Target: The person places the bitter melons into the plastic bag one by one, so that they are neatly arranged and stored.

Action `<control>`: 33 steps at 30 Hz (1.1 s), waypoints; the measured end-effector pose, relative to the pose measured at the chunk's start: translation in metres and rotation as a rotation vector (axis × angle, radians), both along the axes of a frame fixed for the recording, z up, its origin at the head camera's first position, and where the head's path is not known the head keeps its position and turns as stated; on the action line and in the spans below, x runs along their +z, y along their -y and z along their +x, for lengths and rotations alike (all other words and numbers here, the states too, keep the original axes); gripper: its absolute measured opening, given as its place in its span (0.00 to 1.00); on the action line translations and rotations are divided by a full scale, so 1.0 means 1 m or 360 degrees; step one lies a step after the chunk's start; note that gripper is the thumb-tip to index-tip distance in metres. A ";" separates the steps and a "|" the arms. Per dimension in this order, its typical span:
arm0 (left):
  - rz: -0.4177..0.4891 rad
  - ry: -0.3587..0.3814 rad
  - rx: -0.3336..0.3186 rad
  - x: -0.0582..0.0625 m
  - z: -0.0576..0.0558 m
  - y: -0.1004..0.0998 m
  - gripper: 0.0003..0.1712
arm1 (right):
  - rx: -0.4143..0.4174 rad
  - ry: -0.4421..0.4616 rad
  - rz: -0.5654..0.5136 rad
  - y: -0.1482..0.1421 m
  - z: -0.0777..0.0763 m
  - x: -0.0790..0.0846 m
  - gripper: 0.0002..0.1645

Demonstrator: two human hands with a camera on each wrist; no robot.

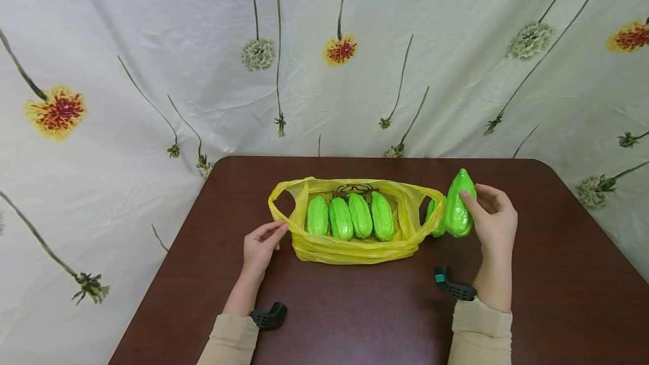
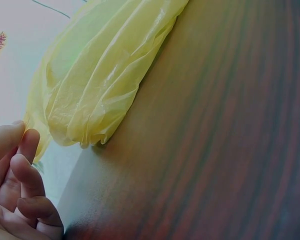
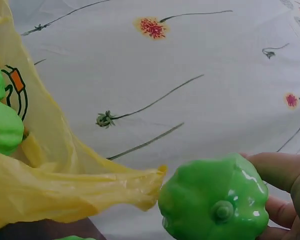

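A yellow plastic bag (image 1: 350,252) lies open on the table, with several glossy bright green, ridged gourds (image 1: 361,216) side by side inside. My left hand (image 1: 261,246) pinches the left handle of the bag between thumb and forefinger; the left wrist view shows this grip on the yellow plastic (image 2: 90,100). Above the table, just right of the bag, my right hand (image 1: 494,216) holds another green gourd (image 1: 458,213), pointed end up. In the right wrist view this gourd (image 3: 215,200) is beside the bag's right handle (image 3: 125,190). One more gourd (image 1: 435,216) is partly hidden behind that handle.
The dark brown table (image 1: 350,314) has rounded far corners. Behind it hangs a white cloth (image 1: 213,44) printed with flowers. Black bands with small devices sit on the left wrist (image 1: 270,316) and right wrist (image 1: 453,286).
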State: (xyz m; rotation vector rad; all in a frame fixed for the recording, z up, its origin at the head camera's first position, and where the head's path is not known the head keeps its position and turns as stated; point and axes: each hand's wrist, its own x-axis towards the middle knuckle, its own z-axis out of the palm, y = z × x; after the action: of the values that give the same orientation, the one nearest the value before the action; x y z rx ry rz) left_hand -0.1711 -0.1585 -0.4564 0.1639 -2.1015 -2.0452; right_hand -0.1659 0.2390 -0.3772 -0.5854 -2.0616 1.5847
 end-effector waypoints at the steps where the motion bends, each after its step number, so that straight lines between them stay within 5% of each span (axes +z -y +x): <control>1: -0.0001 0.0001 -0.0001 0.000 0.000 0.000 0.13 | 0.0007 -0.0013 -0.0001 0.002 0.000 0.001 0.26; 19: -0.0007 0.0011 0.0000 0.000 0.000 0.000 0.13 | 0.0185 -0.0231 0.0082 0.035 -0.006 0.007 0.24; 33: -0.0010 0.0012 0.0006 -0.001 -0.001 0.001 0.13 | 0.0376 -0.0193 0.0098 0.057 -0.015 -0.001 0.26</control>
State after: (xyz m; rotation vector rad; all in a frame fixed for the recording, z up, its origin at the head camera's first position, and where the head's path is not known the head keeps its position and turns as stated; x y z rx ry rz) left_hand -0.1718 -0.1596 -0.4576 0.1751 -2.1104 -2.0384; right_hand -0.1812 0.1822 -0.3778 -0.2241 -2.1410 1.6341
